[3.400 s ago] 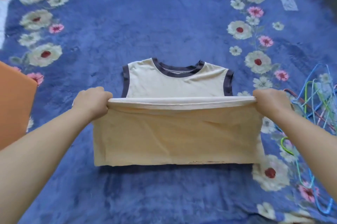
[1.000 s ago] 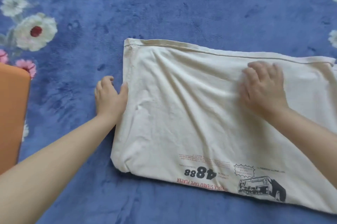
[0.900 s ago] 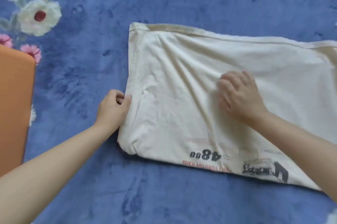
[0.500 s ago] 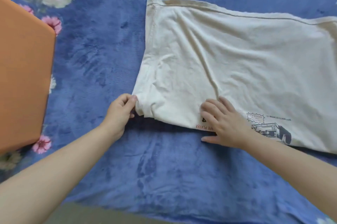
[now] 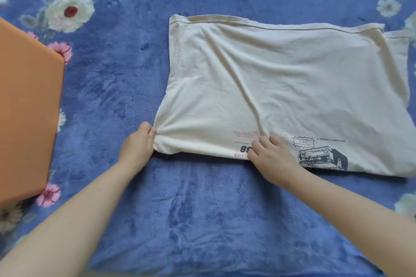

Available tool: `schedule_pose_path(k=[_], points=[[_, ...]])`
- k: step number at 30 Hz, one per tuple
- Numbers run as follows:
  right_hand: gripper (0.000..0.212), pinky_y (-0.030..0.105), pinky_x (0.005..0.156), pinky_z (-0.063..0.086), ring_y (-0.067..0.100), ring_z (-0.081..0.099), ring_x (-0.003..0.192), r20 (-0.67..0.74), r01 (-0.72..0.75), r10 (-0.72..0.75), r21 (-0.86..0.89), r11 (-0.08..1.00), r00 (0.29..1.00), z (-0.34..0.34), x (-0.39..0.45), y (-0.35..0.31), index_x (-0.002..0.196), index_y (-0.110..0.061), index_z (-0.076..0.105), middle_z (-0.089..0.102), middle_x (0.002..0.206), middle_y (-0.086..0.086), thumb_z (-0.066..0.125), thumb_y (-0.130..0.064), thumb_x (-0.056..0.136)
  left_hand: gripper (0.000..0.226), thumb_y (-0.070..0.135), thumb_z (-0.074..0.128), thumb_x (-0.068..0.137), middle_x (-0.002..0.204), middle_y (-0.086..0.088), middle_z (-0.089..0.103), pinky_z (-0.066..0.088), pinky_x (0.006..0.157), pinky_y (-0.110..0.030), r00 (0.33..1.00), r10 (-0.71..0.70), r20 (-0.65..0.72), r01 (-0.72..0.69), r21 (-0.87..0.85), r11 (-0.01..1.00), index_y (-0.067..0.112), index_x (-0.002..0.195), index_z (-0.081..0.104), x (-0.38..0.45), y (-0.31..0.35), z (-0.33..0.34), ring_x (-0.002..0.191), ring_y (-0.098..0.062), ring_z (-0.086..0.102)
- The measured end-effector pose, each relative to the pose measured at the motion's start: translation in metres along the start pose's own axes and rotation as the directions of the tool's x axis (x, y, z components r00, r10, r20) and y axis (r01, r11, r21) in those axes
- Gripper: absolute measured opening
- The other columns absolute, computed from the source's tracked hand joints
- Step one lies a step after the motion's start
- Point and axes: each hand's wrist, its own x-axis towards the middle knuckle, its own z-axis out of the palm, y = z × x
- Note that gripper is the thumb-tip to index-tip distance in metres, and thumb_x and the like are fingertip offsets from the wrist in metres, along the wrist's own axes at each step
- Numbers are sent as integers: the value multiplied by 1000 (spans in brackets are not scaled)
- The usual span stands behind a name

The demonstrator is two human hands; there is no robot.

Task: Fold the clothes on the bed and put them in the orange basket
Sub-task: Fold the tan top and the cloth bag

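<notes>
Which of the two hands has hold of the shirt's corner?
The left hand: it pinches the near-left corner of the cream shirt, bunching the fabric there. The right hand grips further along the near folded edge, beside the printed graphic.

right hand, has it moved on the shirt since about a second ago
Yes. The right hand has slid from the middle of the cream shirt down to its near edge, gripping the fabric by the printed lettering.

A blue plush blanket (image 5: 202,209) with a printed pattern of white and pink flowers spreads under and around both hands. One large white flower (image 5: 70,12) lies well beyond the left hand, and smaller pink ones (image 5: 48,194) sit to its left.
</notes>
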Motion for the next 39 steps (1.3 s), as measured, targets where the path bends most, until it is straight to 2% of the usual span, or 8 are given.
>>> schedule_pose_path(k=[8, 13, 16, 23, 28, 31, 36, 39], points=[[22, 32, 56, 17, 22, 48, 51, 108, -53, 40, 116, 992, 993, -3, -12, -1, 58, -13, 53, 50, 60, 4, 33, -8, 65, 25, 33, 48, 93, 82, -9, 62, 45, 76, -36, 972, -141, 190, 168, -129, 977, 12, 79, 51, -4, 1, -2, 86, -31, 58], [18, 33, 68, 30, 26, 52, 73, 40, -13, 3, 241, 971, 999, -7, -47, 11, 84, -11, 51, 57, 81, 6, 39, -7, 70, 6, 21, 49, 96, 88, -5, 61, 54, 48, -19, 801, -225, 554, 548, -529, 647, 15, 93, 50, -13, 22, -7, 56, -14, 67], [33, 34, 80, 34, 26, 47, 99, 51, -36, 25, 238, 970, 998, -9, -77, 22, 101, -9, 49, 63, 104, 11, 38, -8, 70, 24, -8, 42, 92, 77, -8, 54, 50, 44, -13, 840, -225, 494, 525, -633, 569, 12, 79, 47, -12, 20, -6, 42, -3, 60], [36, 36, 80, 42, 28, 49, 99, 198, -154, 106, 249, 956, 975, -11, -92, 29, 87, -7, 65, 66, 106, 13, 34, -12, 68, 18, -4, 43, 81, 70, -12, 50, 40, 35, -15, 880, -426, 213, 475, -436, 764, 9, 70, 46, -7, 27, 7, 47, -17, 46], [34, 35, 62, 54, 34, 63, 71, 210, -312, 248, 373, 874, 946, -28, -91, 49, 79, 0, 65, 65, 86, 15, 34, -13, 71, 37, 2, 47, 82, 123, -21, 45, 41, 88, -41, 857, -515, -3, 508, -154, 847, 0, 118, 41, -16, 47, 12, 108, -38, 48], [37, 48, 69, 51, 44, 61, 82, 196, -647, 617, 280, 710, 762, -34, -116, 77, 91, 6, 63, 63, 95, 23, 39, -16, 72, 51, -3, 43, 82, 137, -21, 31, 27, 101, -44, 930, -298, -214, 307, 10, 952, 1, 132, 35, -26, 66, 10, 125, -36, 30], [58, 45, 101, 29, 41, 37, 123, 453, -966, 889, 193, -172, -68, -42, -161, 133, 127, 8, 41, 42, 131, 29, 62, -24, 83, 52, -2, 47, 80, 139, -16, 33, 21, 104, -41, 987, 73, -143, -41, 212, 976, 3, 132, 41, -39, 119, 30, 128, -33, 27], [41, 34, 72, 41, 27, 55, 85, 655, -785, 738, 367, -499, -162, -34, -183, 155, 92, 4, 60, 57, 88, 19, 64, -34, 75, 51, 2, 48, 81, 138, -14, 36, 22, 104, -37, 985, 174, -7, -166, 268, 949, 5, 132, 43, -49, 153, 48, 127, -31, 30]])
